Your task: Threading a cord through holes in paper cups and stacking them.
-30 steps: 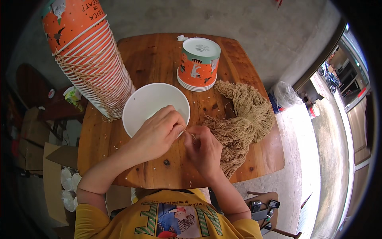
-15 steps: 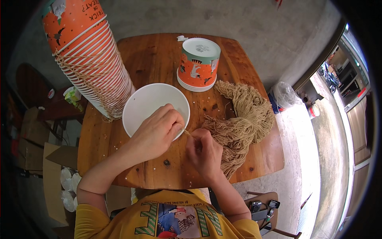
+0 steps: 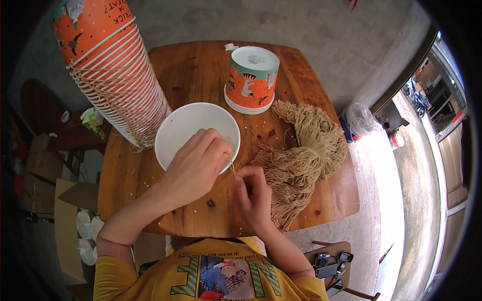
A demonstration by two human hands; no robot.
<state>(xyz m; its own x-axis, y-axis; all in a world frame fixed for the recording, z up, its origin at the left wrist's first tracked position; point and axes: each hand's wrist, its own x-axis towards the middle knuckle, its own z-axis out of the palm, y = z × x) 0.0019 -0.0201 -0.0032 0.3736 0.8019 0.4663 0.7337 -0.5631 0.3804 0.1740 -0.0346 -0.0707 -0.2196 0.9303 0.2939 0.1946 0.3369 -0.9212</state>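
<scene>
Both hands [image 3: 193,168] [image 3: 253,193] pinch one string [image 3: 232,167] — taut.

1. A thin tan string [image 3: 232,166] is pinched between the left hand [image 3: 197,168] and the right hand [image 3: 253,193].
2. A white bowl [image 3: 193,125] is partly covered by the left hand.
3. A tan string bundle [image 3: 301,160] is spread on the wooden table [image 3: 201,70], beside the right hand.

Wooden table [image 3: 196,75]: white bowl [image 3: 187,125], orange cup stack [image 3: 113,75], upturned orange cup [image 3: 251,80], tan string bundle [image 3: 306,155].
</scene>
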